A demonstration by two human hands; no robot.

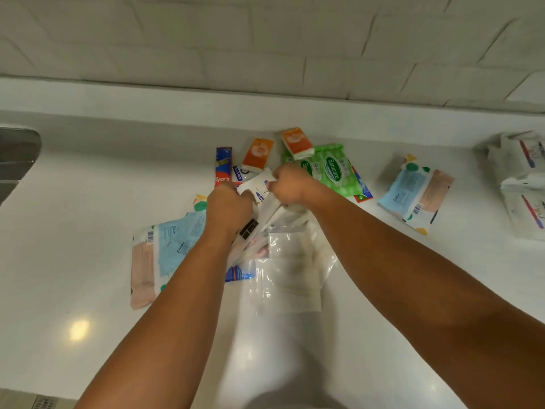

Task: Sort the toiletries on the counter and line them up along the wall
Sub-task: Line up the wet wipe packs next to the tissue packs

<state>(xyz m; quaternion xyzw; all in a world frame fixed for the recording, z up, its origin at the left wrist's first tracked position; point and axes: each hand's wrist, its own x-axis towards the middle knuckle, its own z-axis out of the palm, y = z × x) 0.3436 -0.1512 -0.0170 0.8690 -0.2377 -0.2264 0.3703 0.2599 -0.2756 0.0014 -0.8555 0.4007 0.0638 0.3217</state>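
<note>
where the toiletries (295,184) lie heaped mid-worktop (88,202), short of the wall (265,39): green wipe packs (333,169), orange tissue packs (257,154), clear sachets (290,261). left hand (228,209) and right hand (290,184) both closed on a white packet (256,182).

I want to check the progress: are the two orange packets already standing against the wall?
No, both orange packets lie flat in the middle of the counter, apart from the wall.
</note>
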